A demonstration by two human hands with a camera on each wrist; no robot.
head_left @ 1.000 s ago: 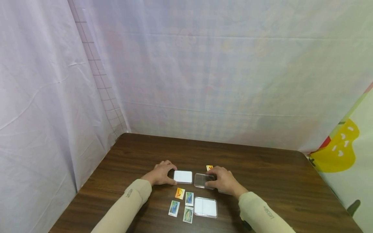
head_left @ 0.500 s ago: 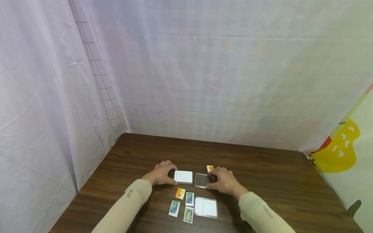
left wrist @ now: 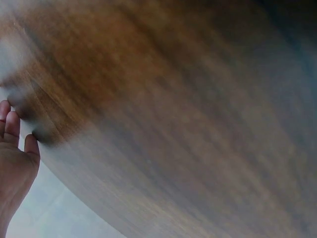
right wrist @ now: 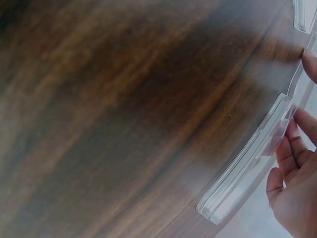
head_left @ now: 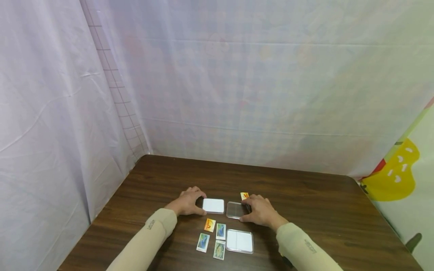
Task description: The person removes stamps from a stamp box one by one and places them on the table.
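In the head view my left hand [head_left: 188,202] spans the left end of a clear case with a white insert [head_left: 213,206], thumb and forefinger at its near and far corners. To its right, my right hand [head_left: 261,211] grips the right end of an unfilled clear plastic case [head_left: 234,210], hiding that end. The right wrist view shows the right hand [right wrist: 297,178] with fingertips on a clear case edge [right wrist: 247,158]. The left hand [left wrist: 17,163] appears at the left wrist view's edge, its case out of that view.
Nearer me lie an orange picture card [head_left: 210,225], blue-green cards [head_left: 220,231] [head_left: 203,242] and a green card [head_left: 219,250], beside another clear case with a white insert [head_left: 239,241]. Another orange card [head_left: 244,195] lies beyond the right hand. Curtains [head_left: 237,94] hang behind the wooden table [head_left: 298,195].
My right hand has shifted very slightly right, and the case edge seen below it a second ago is now covered. The left hand and the cards stay put.
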